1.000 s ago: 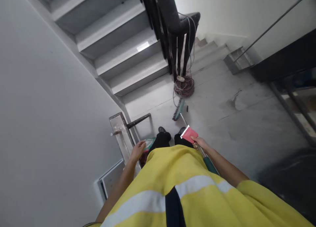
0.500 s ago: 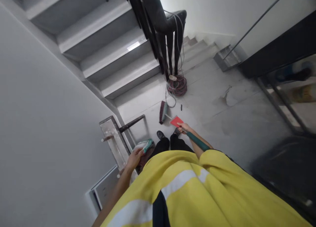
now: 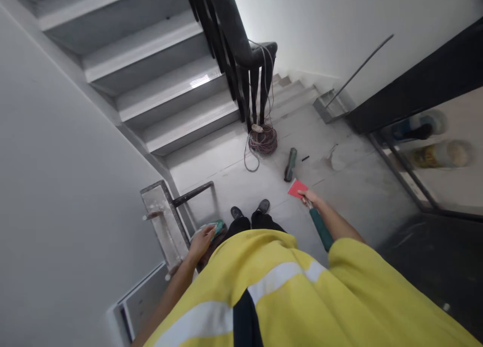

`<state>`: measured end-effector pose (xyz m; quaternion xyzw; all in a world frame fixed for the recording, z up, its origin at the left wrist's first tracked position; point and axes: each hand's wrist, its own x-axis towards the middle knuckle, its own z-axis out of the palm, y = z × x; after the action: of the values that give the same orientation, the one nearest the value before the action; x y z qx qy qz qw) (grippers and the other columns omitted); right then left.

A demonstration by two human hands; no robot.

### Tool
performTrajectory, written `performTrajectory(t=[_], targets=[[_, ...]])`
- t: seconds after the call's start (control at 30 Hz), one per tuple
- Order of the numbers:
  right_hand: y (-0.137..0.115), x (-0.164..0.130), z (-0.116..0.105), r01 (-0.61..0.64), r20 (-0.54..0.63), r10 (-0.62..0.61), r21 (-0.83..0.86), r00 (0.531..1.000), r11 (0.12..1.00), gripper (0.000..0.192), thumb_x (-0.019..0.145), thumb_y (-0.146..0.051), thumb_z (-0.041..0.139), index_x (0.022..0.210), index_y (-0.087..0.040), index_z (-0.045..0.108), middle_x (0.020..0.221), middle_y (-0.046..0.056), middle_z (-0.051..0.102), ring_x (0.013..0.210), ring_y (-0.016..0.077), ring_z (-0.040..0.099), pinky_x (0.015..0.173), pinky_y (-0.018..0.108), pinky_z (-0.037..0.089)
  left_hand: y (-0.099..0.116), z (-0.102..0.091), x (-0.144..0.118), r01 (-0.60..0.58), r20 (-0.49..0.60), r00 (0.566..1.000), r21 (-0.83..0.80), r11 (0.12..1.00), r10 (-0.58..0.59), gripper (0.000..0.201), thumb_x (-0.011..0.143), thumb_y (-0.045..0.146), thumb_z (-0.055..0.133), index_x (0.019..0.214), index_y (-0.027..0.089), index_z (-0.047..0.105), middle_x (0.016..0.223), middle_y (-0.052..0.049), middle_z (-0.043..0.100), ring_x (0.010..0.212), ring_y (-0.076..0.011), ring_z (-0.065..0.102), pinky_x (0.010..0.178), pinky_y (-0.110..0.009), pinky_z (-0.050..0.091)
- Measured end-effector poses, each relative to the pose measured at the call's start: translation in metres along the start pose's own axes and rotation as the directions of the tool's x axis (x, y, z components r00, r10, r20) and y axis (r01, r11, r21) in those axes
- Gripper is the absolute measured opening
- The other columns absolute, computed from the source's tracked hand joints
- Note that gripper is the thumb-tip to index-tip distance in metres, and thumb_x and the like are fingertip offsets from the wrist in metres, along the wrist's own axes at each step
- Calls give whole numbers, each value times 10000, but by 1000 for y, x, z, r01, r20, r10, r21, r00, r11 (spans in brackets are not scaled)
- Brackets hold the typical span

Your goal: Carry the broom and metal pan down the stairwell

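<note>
I look down on a stairwell landing over my yellow vest. My right hand (image 3: 310, 198) grips a broom handle together with a flat red card (image 3: 297, 188). The handle's green grip (image 3: 321, 229) runs back towards my arm. The broom head (image 3: 290, 164) rests on the grey floor ahead of my right shoe. My left hand (image 3: 200, 242) holds a green-and-white object (image 3: 213, 229), possibly a dustpan, low at my left side beside a metal frame (image 3: 164, 225).
A coil of cable (image 3: 263, 139) lies at the foot of the black stair railing (image 3: 241, 60). Stairs rise at the upper left and descend past the railing. A small dark scrap (image 3: 305, 158) lies by the broom head. A dark-framed doorway (image 3: 415, 115) stands at the right.
The broom head has swept from the left of my feet across to the right. My right hand moved right with it. My left hand has stayed at my side.
</note>
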<state>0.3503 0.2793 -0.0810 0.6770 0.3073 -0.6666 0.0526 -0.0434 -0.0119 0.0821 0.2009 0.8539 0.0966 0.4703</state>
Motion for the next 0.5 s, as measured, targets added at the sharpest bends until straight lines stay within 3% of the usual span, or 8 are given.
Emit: performTrajectory(t=[0.13, 0.23, 0.37, 0.5], targets=[[52, -30, 18, 5, 108, -3, -22, 994, 1000, 347, 949, -199, 597, 618, -192, 493, 365, -13, 467, 296, 86, 367, 325, 186, 262, -8, 3, 14, 56, 45, 997, -25, 998, -54, 550, 868, 447, 488, 1251, 107, 687, 1133, -156, 739, 1033, -296, 701, 681, -303, 536], [59, -30, 31, -22, 189, 32, -53, 981, 998, 353, 949, -209, 616, 617, -185, 498, 365, -9, 469, 282, 74, 344, 312, 181, 249, -5, 6, 20, 10, 45, 999, -8, 1000, -9, 551, 848, 463, 502, 1215, 102, 700, 1116, -156, 744, 1068, -305, 690, 755, -324, 546], [14, -3, 36, -99, 181, 122, -135, 976, 986, 336, 914, -199, 680, 632, -195, 499, 327, -28, 419, 255, 89, 331, 280, 202, 201, 4, 11, 19, -16, 35, 999, 3, 1000, 15, 533, 823, 475, 517, 1172, 127, 721, 1083, -133, 755, 1087, -297, 691, 818, -328, 549], [-53, 34, 24, -50, 82, 53, -47, 995, 998, 299, 872, -86, 690, 675, -203, 498, 338, -64, 391, 260, 92, 326, 297, 218, 172, 7, 15, 6, 30, 39, 999, -38, 999, -28, 622, 814, 526, 493, 1228, 105, 690, 1151, -154, 734, 1081, -305, 692, 727, -317, 565]])
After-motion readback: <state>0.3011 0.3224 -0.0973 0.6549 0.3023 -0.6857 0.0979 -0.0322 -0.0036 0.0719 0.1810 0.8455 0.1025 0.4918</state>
